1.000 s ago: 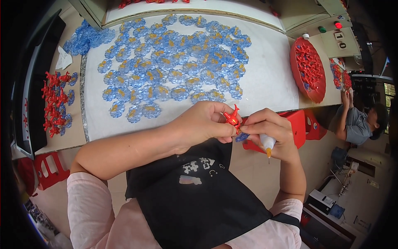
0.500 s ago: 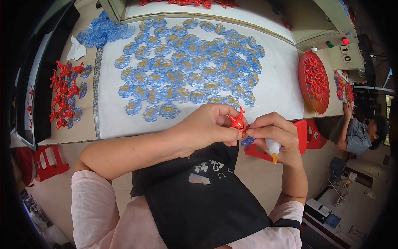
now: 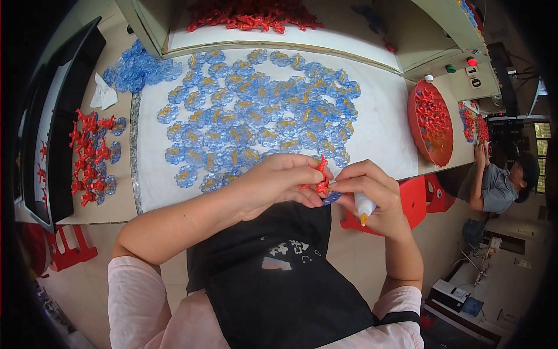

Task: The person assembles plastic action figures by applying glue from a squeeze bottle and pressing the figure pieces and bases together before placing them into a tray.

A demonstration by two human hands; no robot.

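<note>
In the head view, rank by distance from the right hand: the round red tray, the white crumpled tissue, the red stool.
From the right hand:
1. Red stool, just to its right.
2. Round red tray, on the table's right end.
3. White crumpled tissue, far left.

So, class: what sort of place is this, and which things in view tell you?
Probably a small craft-assembly workshop: rows of blue plastic flowers cover the white worktable, a round red tray holds red pieces, and another person works nearby.

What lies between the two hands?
In the head view, a small red piece sits between the left hand and the right hand, held by both.
</note>
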